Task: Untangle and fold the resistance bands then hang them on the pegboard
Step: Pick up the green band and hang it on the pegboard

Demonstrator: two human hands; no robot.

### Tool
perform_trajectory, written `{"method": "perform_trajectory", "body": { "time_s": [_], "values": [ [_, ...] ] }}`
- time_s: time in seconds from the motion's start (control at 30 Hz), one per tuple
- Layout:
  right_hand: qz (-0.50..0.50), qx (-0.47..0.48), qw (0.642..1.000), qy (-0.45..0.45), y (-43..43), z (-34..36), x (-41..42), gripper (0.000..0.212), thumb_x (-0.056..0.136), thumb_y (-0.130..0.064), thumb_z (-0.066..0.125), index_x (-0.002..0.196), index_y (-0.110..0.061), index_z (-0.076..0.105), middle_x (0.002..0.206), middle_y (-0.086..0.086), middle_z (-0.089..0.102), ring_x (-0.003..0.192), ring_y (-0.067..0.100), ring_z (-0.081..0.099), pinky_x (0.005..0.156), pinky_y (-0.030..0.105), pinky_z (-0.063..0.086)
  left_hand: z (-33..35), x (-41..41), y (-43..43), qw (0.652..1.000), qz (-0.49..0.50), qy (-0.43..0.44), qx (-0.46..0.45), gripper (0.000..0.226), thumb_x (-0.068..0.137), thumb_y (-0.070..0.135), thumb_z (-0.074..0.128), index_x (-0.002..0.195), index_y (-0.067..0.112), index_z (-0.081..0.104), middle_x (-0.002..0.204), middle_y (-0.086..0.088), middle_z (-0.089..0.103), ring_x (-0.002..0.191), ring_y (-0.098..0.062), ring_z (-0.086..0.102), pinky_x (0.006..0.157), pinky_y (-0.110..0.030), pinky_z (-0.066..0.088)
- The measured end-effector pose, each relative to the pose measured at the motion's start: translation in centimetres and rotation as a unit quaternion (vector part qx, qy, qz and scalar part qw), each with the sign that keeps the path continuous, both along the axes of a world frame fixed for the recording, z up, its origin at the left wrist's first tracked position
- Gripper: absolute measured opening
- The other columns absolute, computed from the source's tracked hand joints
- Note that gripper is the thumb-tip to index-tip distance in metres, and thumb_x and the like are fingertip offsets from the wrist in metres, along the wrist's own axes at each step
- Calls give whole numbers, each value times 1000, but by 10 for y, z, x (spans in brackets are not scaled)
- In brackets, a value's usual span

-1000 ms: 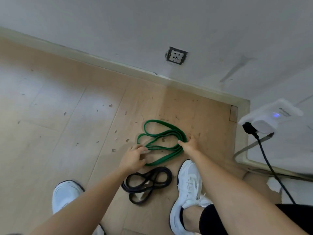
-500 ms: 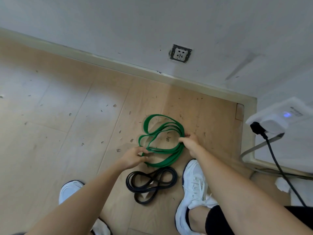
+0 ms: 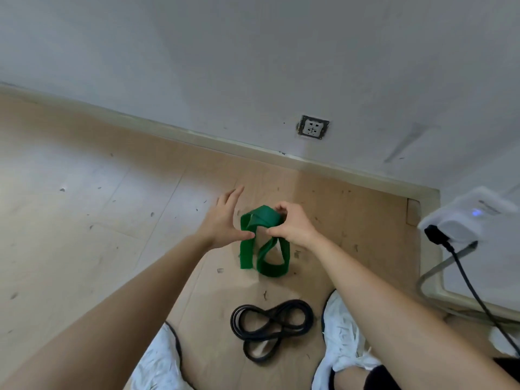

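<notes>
Green rubber made up the band in hand: the green band (image 3: 260, 219) was gathered into a few loops and hung from the right hand (image 3: 292, 226), whose fingers (image 3: 281, 209) were curled round the bunched top. Its lower loops drooped toward the floor (image 3: 112, 220); whether they touched it could not be told. The left hand (image 3: 222, 220) stood just beside the band with its fingers (image 3: 233, 195) straight and spread, gripping nothing, the thumb tip at the band's left strand. The step looked like folding, with the untangling of this band seemingly done but the loops uneven. The next move probably called for the left hand to square the strands into a flat bundle before hanging. No pegboard was in view, so that would mean turning away from this corner. The black band (image 3: 270, 327) lay on the floor in a twisted figure-eight between the two white shoes (image 3: 343, 333), apparently not yet dealt with. Further out were a wall socket (image 3: 313, 127) and, at the right edge, a white device (image 3: 464, 220) with a black cable (image 3: 472, 291).
</notes>
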State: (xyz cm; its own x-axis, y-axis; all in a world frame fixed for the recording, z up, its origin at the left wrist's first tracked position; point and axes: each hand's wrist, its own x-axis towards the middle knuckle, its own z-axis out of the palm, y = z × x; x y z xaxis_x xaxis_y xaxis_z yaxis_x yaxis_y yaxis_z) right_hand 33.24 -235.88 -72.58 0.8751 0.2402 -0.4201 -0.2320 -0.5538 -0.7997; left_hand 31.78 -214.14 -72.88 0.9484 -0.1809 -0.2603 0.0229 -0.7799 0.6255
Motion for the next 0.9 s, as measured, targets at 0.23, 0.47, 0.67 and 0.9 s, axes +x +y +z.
{"method": "perform_trajectory", "body": {
  "time_s": [0.23, 0.47, 0.67, 0.9],
  "values": [
    [134, -48, 987, -77, 21, 59, 4, 43, 67, -6, 79, 103, -28, 68, 95, -9, 69, 93, 13, 67, 89, 39, 58, 40, 4, 8, 993, -112, -9, 40, 71, 74, 45, 83, 137, 29, 55, 131, 6, 63, 115, -17, 56, 104, -43, 49],
    [151, -44, 980, -123, 5, 131, 19, 47, 71, -10, 80, 114, -26, 67, 104, -8, 69, 97, 9, 66, 89, 31, 58, 106, 2, -1, 985, -38, -10, -167, 20, 81, 24, 84, 93, 18, 70, 81, -3, 71, 76, -19, 72, 75, -43, 62],
    [144, 33, 986, -71, -20, 172, 18, 34, 77, -13, 83, 108, -19, 71, 104, 1, 72, 101, 17, 67, 88, 24, 51, 190, 8, -15, 979, -70, -42, -185, 27, 81, 25, 84, 103, 13, 74, 86, -10, 75, 78, -28, 73, 75, -42, 64],
    [78, 176, 978, -80, -33, 236, 14, 35, 82, -3, 79, 113, -8, 64, 110, 7, 76, 105, 16, 72, 97, 31, 54, 268, 9, -27, 953, -2, -70, -295, 19, 89, 23, 77, 104, 13, 75, 86, -11, 70, 81, -18, 65, 82, -33, 54]
  ]
}}
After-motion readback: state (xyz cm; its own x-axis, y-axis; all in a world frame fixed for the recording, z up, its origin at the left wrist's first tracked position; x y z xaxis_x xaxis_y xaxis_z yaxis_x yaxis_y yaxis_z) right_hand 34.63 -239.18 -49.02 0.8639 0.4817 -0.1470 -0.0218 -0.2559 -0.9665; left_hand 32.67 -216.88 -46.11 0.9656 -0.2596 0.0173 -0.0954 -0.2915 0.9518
